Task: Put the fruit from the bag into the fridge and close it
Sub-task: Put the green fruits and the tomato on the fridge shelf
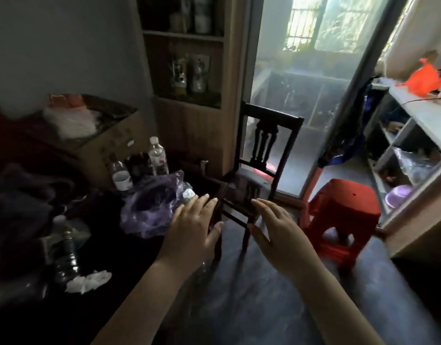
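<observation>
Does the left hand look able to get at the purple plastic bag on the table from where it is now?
Probably yes. The left hand is open and empty, with its fingertips beside the purple plastic bag. Nothing lies between them; the water bottles stand behind the bag.

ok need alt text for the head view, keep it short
Two bare, empty hands, left hand and right hand, reach forward near a crumpled purple plastic bag on a dark cluttered table, with a dark wooden chair and red plastic stool beyond.

A dark wooden chair [261, 170] stands beside a red stool [344, 207].
</observation>
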